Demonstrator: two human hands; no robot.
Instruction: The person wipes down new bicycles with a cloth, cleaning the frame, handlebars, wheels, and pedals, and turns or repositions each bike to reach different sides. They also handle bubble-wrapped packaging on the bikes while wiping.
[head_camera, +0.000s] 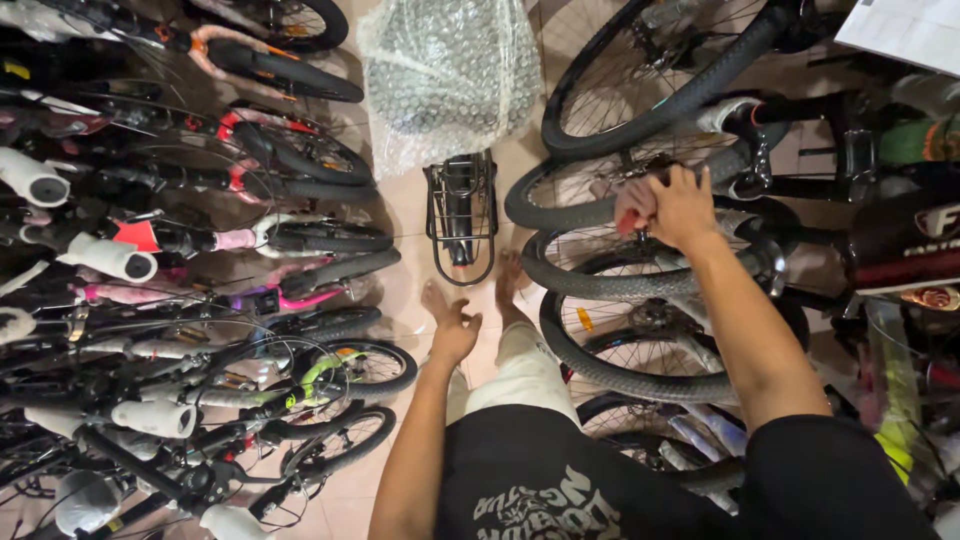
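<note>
1. Right hand (683, 208) presses a pink cloth (634, 205) against a bicycle tyre (600, 282).
2. Left hand (453, 328) hangs free, fingers loose, above the tiled floor (400, 210).
3. Black rear rack (462, 215) lies on the floor, just below a bubble-wrap bundle (445, 75).
4. Rows of bicycles (200, 300) stand on the left.

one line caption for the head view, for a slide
Right hand presses a pink cloth on a black bicycle tyre; left hand hangs free.

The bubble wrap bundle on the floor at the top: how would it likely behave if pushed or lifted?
The bubble wrap bundle looks puffy and crumpled, so it is probably light for its size and would squash rather than hold shape. Resting on smooth floor tiles, it would likely slide easily. Neither hand touches it.
</note>
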